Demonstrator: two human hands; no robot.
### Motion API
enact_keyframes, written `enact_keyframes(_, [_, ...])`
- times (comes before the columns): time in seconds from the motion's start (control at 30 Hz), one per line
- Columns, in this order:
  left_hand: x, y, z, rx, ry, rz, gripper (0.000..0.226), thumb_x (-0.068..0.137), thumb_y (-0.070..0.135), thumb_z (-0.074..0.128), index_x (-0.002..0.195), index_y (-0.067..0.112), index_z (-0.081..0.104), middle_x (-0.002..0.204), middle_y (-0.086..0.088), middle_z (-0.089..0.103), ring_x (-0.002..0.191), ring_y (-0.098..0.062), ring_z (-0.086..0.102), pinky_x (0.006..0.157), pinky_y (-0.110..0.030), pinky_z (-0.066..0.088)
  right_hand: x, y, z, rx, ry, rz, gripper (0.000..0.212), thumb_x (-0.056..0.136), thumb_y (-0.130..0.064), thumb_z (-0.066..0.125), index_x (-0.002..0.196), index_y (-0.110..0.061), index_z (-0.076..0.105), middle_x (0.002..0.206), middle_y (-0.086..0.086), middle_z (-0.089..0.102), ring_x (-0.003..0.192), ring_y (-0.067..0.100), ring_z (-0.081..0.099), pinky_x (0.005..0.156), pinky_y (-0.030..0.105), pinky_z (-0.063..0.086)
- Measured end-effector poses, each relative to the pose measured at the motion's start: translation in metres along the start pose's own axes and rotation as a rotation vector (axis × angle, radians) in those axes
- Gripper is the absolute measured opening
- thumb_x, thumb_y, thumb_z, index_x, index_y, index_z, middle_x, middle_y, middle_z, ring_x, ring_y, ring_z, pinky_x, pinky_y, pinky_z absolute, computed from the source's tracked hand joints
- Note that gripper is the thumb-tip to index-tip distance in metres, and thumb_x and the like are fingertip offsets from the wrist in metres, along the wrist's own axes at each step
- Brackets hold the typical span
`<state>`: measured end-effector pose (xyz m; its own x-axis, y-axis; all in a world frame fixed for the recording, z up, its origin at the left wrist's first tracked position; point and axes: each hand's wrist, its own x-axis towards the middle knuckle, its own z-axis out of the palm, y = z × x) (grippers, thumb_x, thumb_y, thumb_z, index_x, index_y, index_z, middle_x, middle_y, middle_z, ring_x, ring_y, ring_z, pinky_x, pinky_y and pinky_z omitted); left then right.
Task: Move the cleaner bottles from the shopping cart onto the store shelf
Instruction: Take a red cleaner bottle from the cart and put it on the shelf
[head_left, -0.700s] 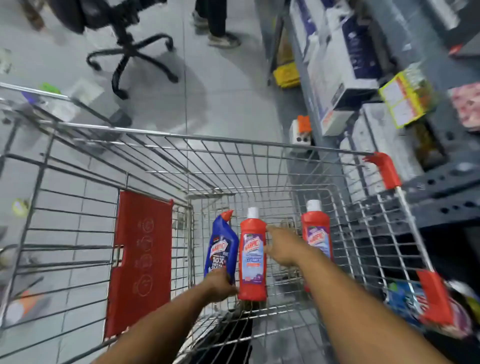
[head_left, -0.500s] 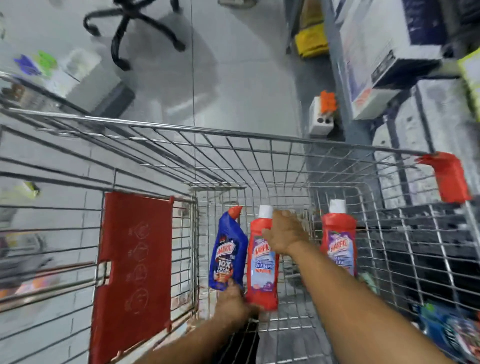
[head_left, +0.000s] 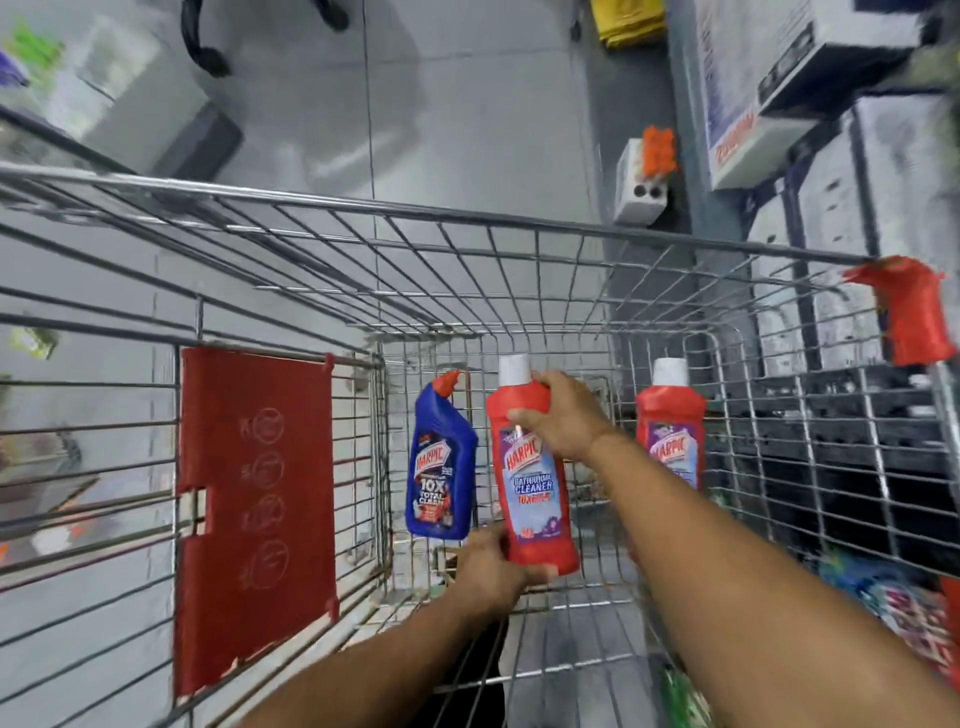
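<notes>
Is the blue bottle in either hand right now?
No, both the left hand and right hand grip the middle red bottle; the blue bottle stands untouched.

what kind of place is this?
Likely a shop aisle: a wire shopping cart holding Harpic cleaner bottles, beside metal shelving stacked with boxed goods.

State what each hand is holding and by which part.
Both hands hold the middle red bottle: the right hand grips its shoulder just below the white cap, and the left hand supports its base. The other bottles are untouched.
</notes>
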<state>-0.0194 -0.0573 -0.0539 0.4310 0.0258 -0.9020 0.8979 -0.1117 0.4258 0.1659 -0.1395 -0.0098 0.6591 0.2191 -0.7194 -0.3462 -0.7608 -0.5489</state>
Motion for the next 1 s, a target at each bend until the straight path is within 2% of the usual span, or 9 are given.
enact_keyframes(0.17, [-0.048,0.037,-0.012,0.028,-0.056,0.201,0.061,0.050,0.016,0.092,0.105,0.020,0.064,0.101,-0.001,0.076,0.090,-0.015,0.073,0.087,-0.039,0.059,-0.075,-0.037,-0.044,0.160,0.148,-0.168,0.069,0.069,-0.030,0.083,0.129,-0.022,0.050,0.114,-0.001,0.066,0.094,0.015,0.064,0.088,0.035,0.053])
enact_keyframes(0.27, [-0.084,0.062,-0.023,0.118,-0.064,0.357,0.052,0.050,0.021,0.093,0.091,0.037,0.066,0.091,0.009,0.077,0.086,-0.006,0.072,0.079,-0.027,0.060,-0.137,-0.047,-0.077,0.280,0.236,-0.281,0.067,0.065,-0.037,0.083,0.125,-0.030,0.053,0.101,-0.015,0.066,0.087,0.000,0.064,0.077,0.023,0.052])
enact_keyframes(0.37, [-0.119,0.083,-0.025,0.162,-0.124,0.510,0.054,0.052,0.022,0.093,0.097,0.037,0.067,0.094,0.011,0.077,0.087,-0.007,0.073,0.071,-0.018,0.058,-0.193,-0.052,-0.105,0.399,0.324,-0.378,0.059,0.056,-0.048,0.079,0.111,-0.045,0.056,0.104,-0.014,0.069,0.093,0.005,0.068,0.083,0.031,0.056])
enact_keyframes(0.43, [-0.152,0.099,-0.018,0.212,-0.136,0.637,0.054,0.053,0.032,0.092,0.100,0.035,0.066,0.094,0.011,0.077,0.088,-0.007,0.073,0.073,-0.018,0.058,-0.237,-0.052,-0.120,0.488,0.422,-0.461,0.051,0.056,-0.047,0.079,0.103,-0.047,0.058,0.101,-0.011,0.072,0.092,0.006,0.070,0.083,0.031,0.058])
enact_keyframes(0.6, [-0.230,0.117,0.008,0.363,-0.143,0.911,0.063,0.048,0.057,0.087,0.104,0.039,0.063,0.095,0.015,0.076,0.088,-0.006,0.071,0.080,-0.029,0.058,-0.352,-0.039,-0.135,0.646,0.631,-0.652,0.050,0.062,-0.043,0.081,0.107,-0.046,0.060,0.101,-0.015,0.075,0.094,0.007,0.071,0.077,0.023,0.056])
enact_keyframes(0.67, [-0.252,0.112,0.021,0.416,-0.144,0.972,0.064,0.048,0.055,0.087,0.106,0.040,0.062,0.097,0.017,0.075,0.089,-0.004,0.070,0.080,-0.028,0.057,-0.390,-0.027,-0.131,0.687,0.689,-0.695,0.048,0.063,-0.038,0.082,0.105,-0.047,0.061,0.098,-0.018,0.075,0.092,0.005,0.071,0.075,0.020,0.055])
enact_keyframes(0.83, [-0.300,0.076,0.075,0.575,-0.185,1.156,0.056,0.053,0.023,0.093,0.098,0.041,0.064,0.096,0.028,0.072,0.085,0.004,0.069,0.075,-0.013,0.055,-0.488,0.031,-0.098,0.766,0.876,-0.724,0.049,0.065,-0.026,0.080,0.101,-0.052,0.061,0.092,-0.024,0.074,0.087,0.001,0.070,0.074,0.018,0.055])
enact_keyframes(0.9, [-0.316,0.059,0.109,0.661,-0.225,1.241,0.055,0.054,0.021,0.093,0.096,0.041,0.064,0.092,0.032,0.071,0.083,0.007,0.068,0.071,-0.006,0.050,-0.531,0.065,-0.080,0.779,0.995,-0.701,0.052,0.062,-0.031,0.080,0.101,-0.057,0.060,0.094,-0.027,0.073,0.089,0.000,0.070,0.077,0.019,0.055])
enact_keyframes(1.0, [-0.343,0.031,0.169,0.784,-0.325,1.343,0.052,0.057,0.029,0.091,0.101,0.036,0.065,0.091,0.023,0.073,0.084,0.008,0.066,0.071,-0.011,0.051,-0.596,0.123,-0.050,0.792,1.193,-0.655,0.055,0.061,-0.033,0.079,0.105,-0.059,0.057,0.098,-0.029,0.071,0.092,0.000,0.069,0.079,0.018,0.053])
